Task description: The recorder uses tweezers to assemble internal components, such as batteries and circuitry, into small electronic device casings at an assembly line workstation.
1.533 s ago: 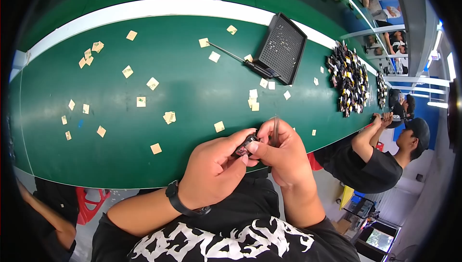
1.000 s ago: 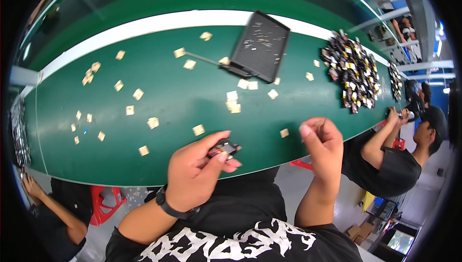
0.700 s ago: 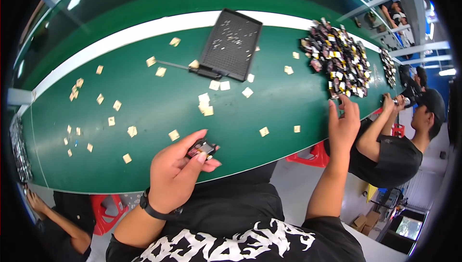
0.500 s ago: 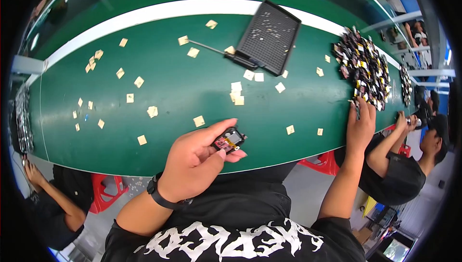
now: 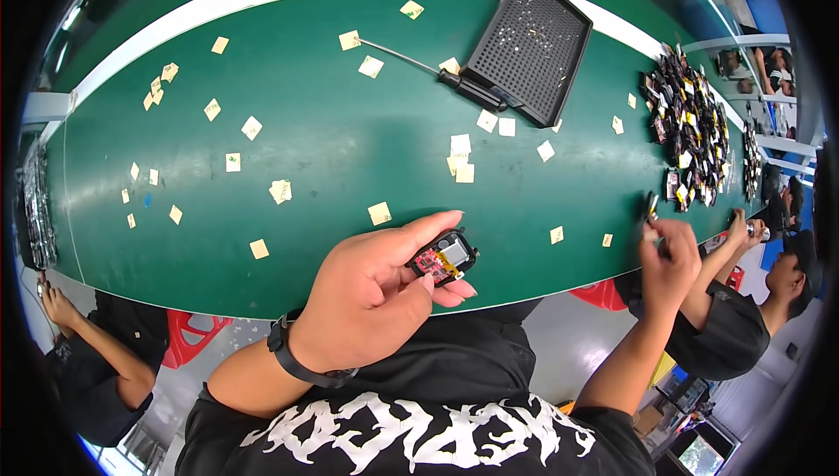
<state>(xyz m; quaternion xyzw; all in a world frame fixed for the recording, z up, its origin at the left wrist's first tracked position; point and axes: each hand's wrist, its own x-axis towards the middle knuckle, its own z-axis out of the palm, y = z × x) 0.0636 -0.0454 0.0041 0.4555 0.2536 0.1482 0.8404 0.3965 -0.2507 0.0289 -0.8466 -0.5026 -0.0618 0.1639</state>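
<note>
1. In the head view, large jagged white lettering (image 5: 384,432) crosses my black shirt; some of the pale paper squares (image 5: 233,162) scattered over the green table (image 5: 332,144) carry small print that I can't make out
2. My left hand (image 5: 376,301), with a black wristwatch (image 5: 284,354) on its wrist, is curled around a black device case (image 5: 443,259), thumb at its lower edge; a red circuit board and a silver block show inside
3. My right hand (image 5: 657,229) pinches a small dark piece (image 5: 651,207), blurred, near the heap of black electronic units (image 5: 690,131)
4. Farther back lies a black perforated tray (image 5: 555,48) with pale bits in it, a black-handled screwdriver (image 5: 472,90) just beside it, shaft pointing left
</note>
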